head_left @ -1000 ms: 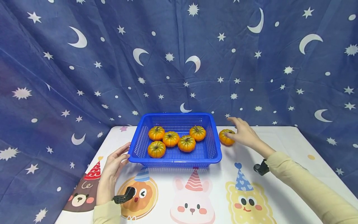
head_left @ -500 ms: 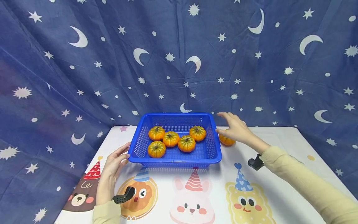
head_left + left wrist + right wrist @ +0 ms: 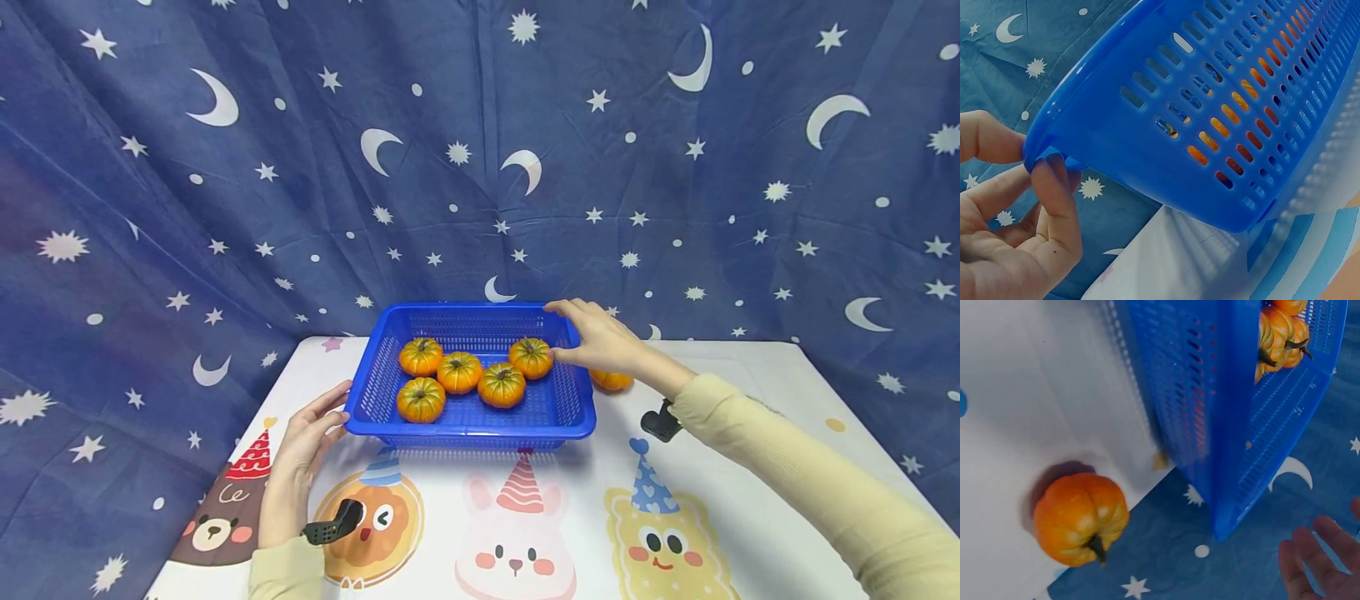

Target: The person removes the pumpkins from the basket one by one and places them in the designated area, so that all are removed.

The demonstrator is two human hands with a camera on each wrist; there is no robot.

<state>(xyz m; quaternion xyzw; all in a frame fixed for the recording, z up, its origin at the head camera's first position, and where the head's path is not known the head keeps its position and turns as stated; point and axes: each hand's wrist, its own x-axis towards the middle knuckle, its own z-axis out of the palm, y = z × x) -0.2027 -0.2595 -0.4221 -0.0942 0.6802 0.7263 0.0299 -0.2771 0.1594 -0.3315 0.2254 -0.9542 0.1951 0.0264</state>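
A blue plastic basket (image 3: 471, 431) with slotted sides holds several small orange pumpkins (image 3: 459, 372) with green-streaked tops. My left hand (image 3: 302, 437) pinches the basket's left rim between thumb and fingers, as the left wrist view shows at the rim (image 3: 1054, 119). Over the basket's right rim reaches my right hand (image 3: 600, 340), fingers spread and bent, holding nothing. Its thumb tip is close to the rightmost pumpkin (image 3: 530, 358) inside; whether they touch I cannot tell. Another pumpkin (image 3: 1079, 515) lies outside the basket on its right, partly hidden behind my right hand in the head view.
The table has a white cloth (image 3: 757, 392) printed with cartoon animals and party hats. Right behind the basket hangs a dark blue curtain (image 3: 450, 183) with moons and stars. Black wrist cameras (image 3: 337, 522) are strapped to both arms.
My right hand has moved left, from beside the outside pumpkin to over the basket's right side. That pumpkin has stayed in place. The left hand and the basket have not moved.
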